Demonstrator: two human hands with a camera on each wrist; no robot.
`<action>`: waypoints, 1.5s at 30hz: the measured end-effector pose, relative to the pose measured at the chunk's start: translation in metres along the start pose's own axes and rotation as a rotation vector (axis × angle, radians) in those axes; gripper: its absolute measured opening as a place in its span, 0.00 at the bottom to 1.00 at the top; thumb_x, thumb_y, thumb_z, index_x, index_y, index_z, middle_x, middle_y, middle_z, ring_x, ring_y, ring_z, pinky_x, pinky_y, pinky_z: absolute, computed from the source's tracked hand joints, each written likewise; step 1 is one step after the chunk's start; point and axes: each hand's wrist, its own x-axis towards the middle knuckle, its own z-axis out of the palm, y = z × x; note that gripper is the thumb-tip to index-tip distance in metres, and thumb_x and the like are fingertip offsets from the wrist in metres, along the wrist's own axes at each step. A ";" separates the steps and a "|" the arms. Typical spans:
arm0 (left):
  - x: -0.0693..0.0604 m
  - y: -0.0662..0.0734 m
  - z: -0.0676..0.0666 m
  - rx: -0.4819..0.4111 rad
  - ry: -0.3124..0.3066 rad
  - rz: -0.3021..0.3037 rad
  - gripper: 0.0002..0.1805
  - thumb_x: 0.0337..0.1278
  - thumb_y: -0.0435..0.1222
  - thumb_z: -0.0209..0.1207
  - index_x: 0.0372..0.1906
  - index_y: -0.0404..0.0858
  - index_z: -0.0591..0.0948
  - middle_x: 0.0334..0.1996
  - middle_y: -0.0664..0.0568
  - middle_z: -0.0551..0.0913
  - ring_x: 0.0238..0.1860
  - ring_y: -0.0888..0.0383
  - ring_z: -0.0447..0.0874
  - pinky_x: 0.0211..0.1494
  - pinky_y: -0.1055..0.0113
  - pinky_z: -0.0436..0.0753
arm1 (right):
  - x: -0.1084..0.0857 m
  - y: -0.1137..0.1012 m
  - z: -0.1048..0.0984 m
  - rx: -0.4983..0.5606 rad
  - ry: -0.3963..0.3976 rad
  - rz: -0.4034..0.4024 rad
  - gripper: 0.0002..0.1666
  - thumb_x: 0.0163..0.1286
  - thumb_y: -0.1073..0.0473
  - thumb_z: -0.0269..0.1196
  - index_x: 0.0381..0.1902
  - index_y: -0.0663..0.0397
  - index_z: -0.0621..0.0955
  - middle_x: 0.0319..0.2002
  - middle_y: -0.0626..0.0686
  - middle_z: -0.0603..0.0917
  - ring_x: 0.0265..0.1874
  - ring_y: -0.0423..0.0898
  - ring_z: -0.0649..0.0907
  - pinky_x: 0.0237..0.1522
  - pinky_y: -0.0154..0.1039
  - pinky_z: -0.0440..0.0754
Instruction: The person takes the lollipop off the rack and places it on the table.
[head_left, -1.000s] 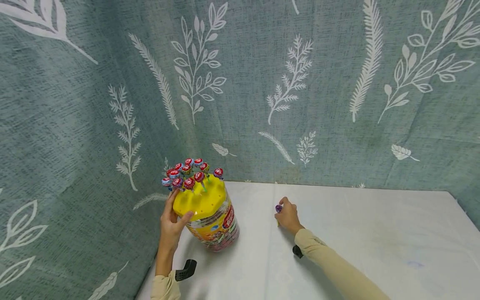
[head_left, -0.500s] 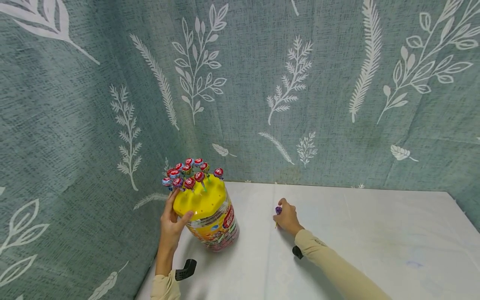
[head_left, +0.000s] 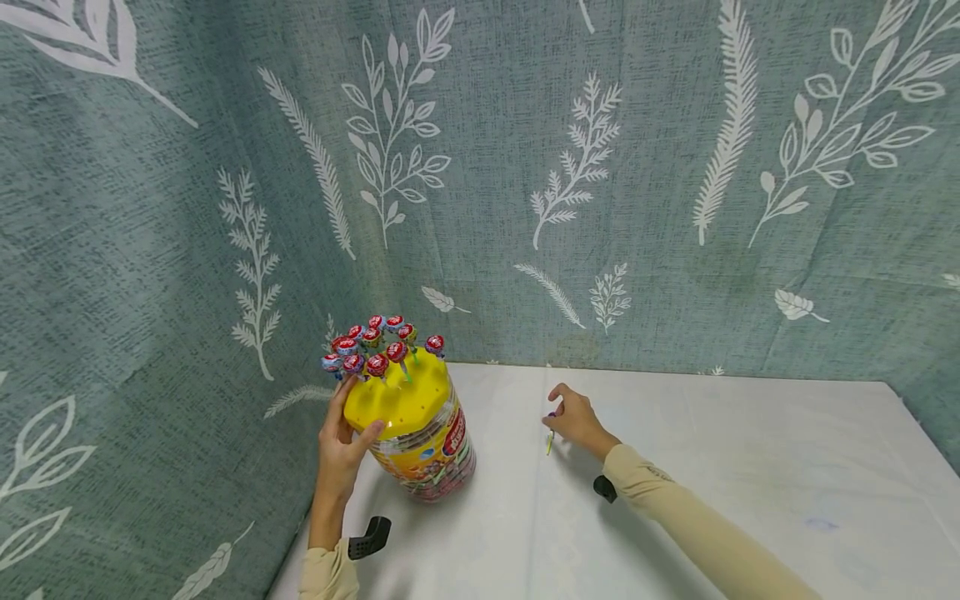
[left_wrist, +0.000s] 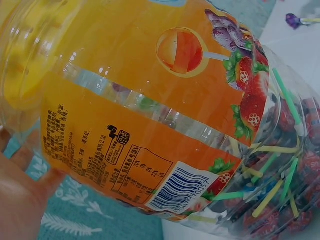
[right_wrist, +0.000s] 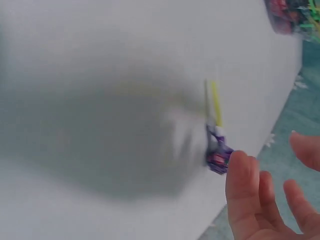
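A clear plastic jar [head_left: 429,467] of lollipops, with an orange fruit label [left_wrist: 125,45], stands on the table's left. Several wrapped lollipops [head_left: 377,364] stand upright in the holes of its yellow lid [head_left: 397,406]. My left hand [head_left: 341,458] grips the lid's near left side, thumb in front, fingers behind. Right of the jar, my right hand [head_left: 573,419] is over a single purple-wrapped lollipop [right_wrist: 218,159] with a yellow stick. In the right wrist view its thumb and fingers are spread apart, one fingertip beside the candy. The hand partly hides that candy in the head view.
The white-covered table [head_left: 712,483] runs up to a teal leaf-print curtain [head_left: 480,208] at the back and left. A black wrist mount [head_left: 370,538] sits at the left wrist, and another black mount [head_left: 604,489] at the right.
My right hand has loosened from the purple lollipop, its fingers spreading and shifting slightly. The lollipop's candy has gone partly behind the hand. My left hand and the jar stay put.
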 end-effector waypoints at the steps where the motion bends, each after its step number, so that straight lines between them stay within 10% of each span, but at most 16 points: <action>1: 0.000 0.000 0.000 -0.005 -0.004 0.002 0.41 0.51 0.20 0.58 0.72 0.40 0.59 0.73 0.48 0.50 0.71 0.52 0.51 0.65 0.75 0.60 | 0.000 -0.002 -0.002 0.010 -0.007 -0.009 0.19 0.56 0.67 0.67 0.45 0.64 0.74 0.25 0.54 0.74 0.20 0.46 0.72 0.25 0.38 0.71; 23: 0.000 0.004 0.001 0.001 0.003 -0.009 0.40 0.52 0.20 0.57 0.72 0.40 0.60 0.73 0.49 0.51 0.71 0.52 0.51 0.66 0.75 0.59 | -0.002 -0.076 -0.040 0.136 -0.019 -0.221 0.19 0.59 0.64 0.67 0.48 0.58 0.77 0.38 0.56 0.80 0.36 0.50 0.80 0.36 0.42 0.80; 45: 0.000 0.003 0.000 -0.016 0.003 -0.007 0.41 0.52 0.18 0.57 0.72 0.40 0.60 0.73 0.51 0.51 0.72 0.53 0.50 0.66 0.75 0.59 | -0.009 -0.152 -0.035 0.251 0.008 -0.420 0.20 0.58 0.65 0.68 0.48 0.54 0.76 0.40 0.53 0.81 0.38 0.48 0.82 0.37 0.40 0.80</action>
